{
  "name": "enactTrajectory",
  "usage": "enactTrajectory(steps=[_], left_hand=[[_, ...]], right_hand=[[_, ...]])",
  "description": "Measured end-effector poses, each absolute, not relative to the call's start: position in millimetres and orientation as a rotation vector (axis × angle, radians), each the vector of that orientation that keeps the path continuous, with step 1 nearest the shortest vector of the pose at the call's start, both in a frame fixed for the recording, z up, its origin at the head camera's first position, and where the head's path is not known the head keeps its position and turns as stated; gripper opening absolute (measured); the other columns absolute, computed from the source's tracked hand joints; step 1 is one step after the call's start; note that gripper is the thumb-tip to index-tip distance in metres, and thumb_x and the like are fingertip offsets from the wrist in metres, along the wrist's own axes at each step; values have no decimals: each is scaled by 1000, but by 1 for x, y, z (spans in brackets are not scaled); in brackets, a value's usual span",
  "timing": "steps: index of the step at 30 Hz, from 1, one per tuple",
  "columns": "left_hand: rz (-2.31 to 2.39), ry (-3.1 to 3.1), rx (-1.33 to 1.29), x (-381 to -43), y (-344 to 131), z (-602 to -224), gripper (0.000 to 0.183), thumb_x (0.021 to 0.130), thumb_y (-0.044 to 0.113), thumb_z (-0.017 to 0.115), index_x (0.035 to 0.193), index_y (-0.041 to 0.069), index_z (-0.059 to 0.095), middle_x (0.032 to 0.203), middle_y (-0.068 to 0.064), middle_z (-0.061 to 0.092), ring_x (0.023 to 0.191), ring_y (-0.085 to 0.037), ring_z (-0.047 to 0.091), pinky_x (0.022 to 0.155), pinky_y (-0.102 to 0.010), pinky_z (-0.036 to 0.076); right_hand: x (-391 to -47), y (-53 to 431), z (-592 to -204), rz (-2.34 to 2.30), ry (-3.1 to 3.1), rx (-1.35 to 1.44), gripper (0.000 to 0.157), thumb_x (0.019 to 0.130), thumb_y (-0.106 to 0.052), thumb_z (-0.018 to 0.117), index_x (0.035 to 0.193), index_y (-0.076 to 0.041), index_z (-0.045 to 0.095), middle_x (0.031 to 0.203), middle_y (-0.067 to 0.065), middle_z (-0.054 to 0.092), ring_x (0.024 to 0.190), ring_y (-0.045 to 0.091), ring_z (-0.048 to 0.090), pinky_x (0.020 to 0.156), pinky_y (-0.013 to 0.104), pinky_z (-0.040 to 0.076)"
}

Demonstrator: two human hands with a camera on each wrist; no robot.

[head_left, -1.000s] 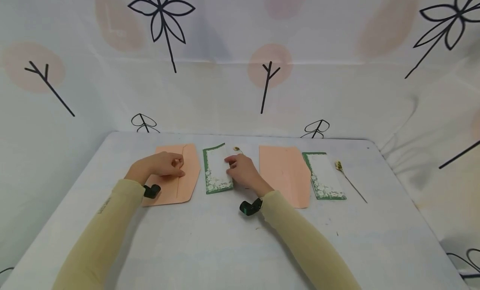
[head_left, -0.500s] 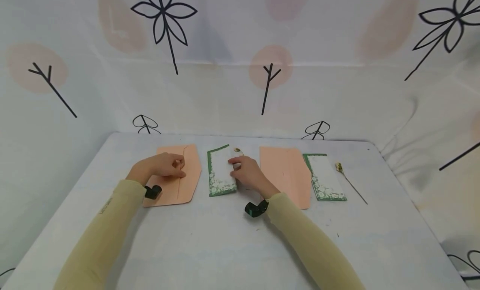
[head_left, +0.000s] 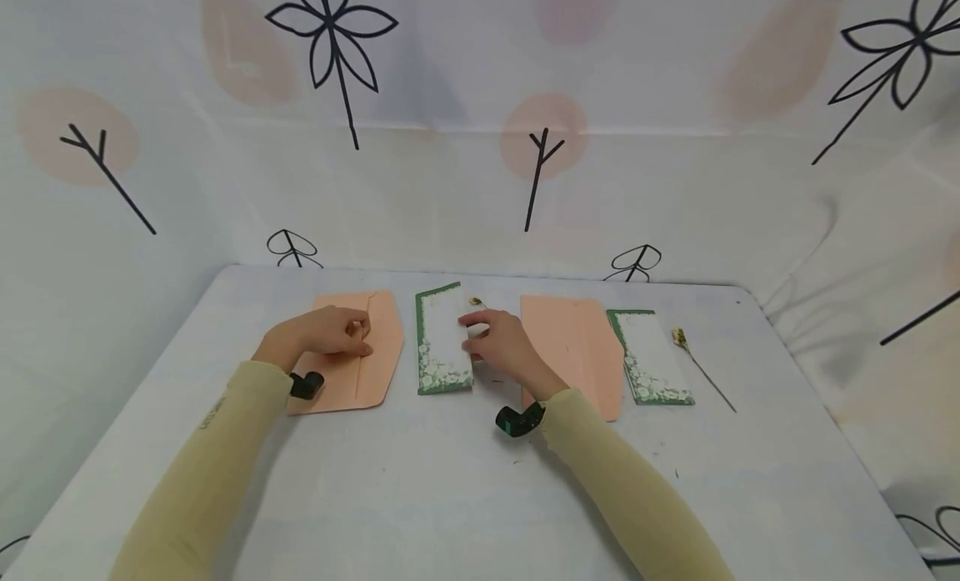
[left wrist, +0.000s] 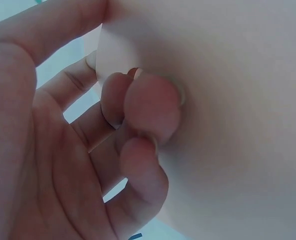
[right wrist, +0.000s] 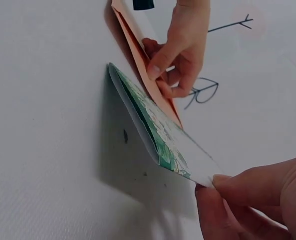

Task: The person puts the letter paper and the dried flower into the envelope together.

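Note:
In the head view a peach envelope [head_left: 382, 348] lies at the left of the table, with my left hand [head_left: 322, 331] over it. The left thumb and curled fingers hold the envelope near its opening, and the right wrist view shows that mouth standing slightly apart. Beside it, my right hand [head_left: 498, 343] pinches the right edge of a folded white card [head_left: 444, 339] with a green border and white flowers. The right wrist view shows the card [right wrist: 160, 130] tilted off the table, close to the envelope [right wrist: 138, 55]. In the left wrist view peach paper [left wrist: 237, 125] fills most of the background.
A dried flower [head_left: 476, 301] lies behind my right hand, mostly hidden. To the right are a second peach envelope [head_left: 577, 348], another green-bordered card [head_left: 648, 356] and a second dried flower [head_left: 697, 360] with a long stem. Small bits litter the white table [head_left: 450, 498].
My right hand has moved slightly right with the card, and the card's far edge has lifted a little. The left hand and its envelope have stayed in place.

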State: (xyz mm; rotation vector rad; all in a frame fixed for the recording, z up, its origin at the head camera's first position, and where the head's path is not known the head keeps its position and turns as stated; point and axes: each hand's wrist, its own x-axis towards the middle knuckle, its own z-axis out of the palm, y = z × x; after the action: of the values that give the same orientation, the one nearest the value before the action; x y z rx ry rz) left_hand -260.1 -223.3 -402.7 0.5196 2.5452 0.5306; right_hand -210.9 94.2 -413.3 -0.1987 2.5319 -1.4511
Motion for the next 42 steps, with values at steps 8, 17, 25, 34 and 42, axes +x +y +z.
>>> enactTrajectory(steps=[8,17,25,34,42], left_hand=[[547,2552,519,-262,-224,-406,32,90,37,72,88,14,50,63,2,42,59,-15,45,60,-30,33],[555,2541,506,-265,-225,-408,31,90,38,73,89,15,52,63,3,43,59,-15,46,60,-30,33],[573,2533,500,-262,-222,-404,32,90,37,73,88,14,51,61,3,41,58,-14,45,59,-30,32],[574,2534,542,-258,-223,-401,31,91,34,72,86,13,49,60,3,40,55,-14,43,59,-31,32],[581,2500,544,-260,-222,-398,26,93,33,69,91,13,53,60,3,44,57,-15,45,60,-32,34]], right_hand=[[-209,91,-413,-1530,2515,-257,40,88,-6,73,127,-13,67,92,6,74,74,16,71,66,31,52],[-208,79,-412,-1615,2527,-286,42,87,-4,75,128,-10,67,108,8,71,75,16,71,62,29,51],[-204,63,-417,-1575,2551,-307,35,89,-7,73,124,-11,70,104,8,72,72,13,71,65,28,52],[-199,44,-420,-1589,2557,-363,35,90,-6,68,125,-7,68,110,10,72,77,15,71,63,27,53],[-198,32,-419,-1484,2629,-353,36,90,-10,71,126,-8,68,121,7,68,94,17,69,65,27,52]])
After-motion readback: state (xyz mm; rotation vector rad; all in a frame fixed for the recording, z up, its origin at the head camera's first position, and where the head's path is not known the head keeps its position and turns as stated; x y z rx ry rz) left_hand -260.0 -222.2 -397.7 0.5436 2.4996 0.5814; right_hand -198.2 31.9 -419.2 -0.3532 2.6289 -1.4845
